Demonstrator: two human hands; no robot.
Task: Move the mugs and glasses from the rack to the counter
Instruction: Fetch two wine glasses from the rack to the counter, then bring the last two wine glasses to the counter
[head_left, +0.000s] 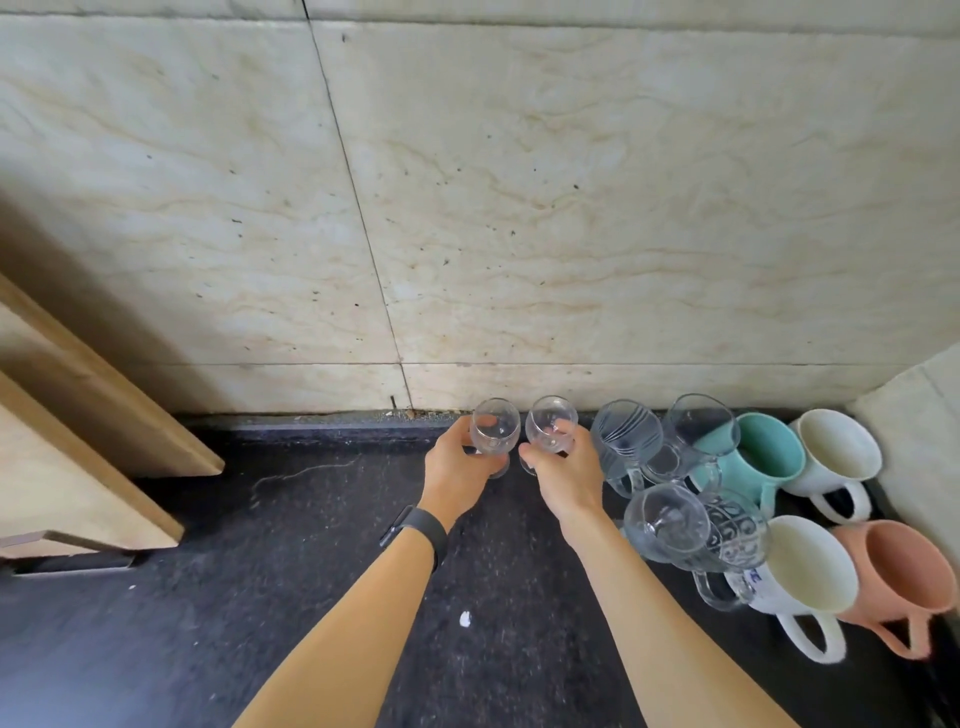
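Note:
My left hand (457, 470) grips a small clear stemmed glass (494, 423) near the back of the dark counter (291, 597). Just to its right, my right hand (569, 475) grips a second stemmed glass (550, 422); both glasses are upright beside each other by the wall. To the right stand several glass mugs, one striped (626, 439), one plain (701, 431), another stemmed glass (666, 522) and a patterned glass mug (737, 540). Beyond them are a teal mug (769, 452), a white mug (839, 449), a cream mug (810, 564) and a pink mug (904, 566). No rack is in view.
A marbled tile wall (519, 208) closes the back. A wooden cabinet or board (78, 415) juts in from the left. A white speck (465, 618) lies on the counter between my forearms. A pale wall corner (914, 415) bounds the right.

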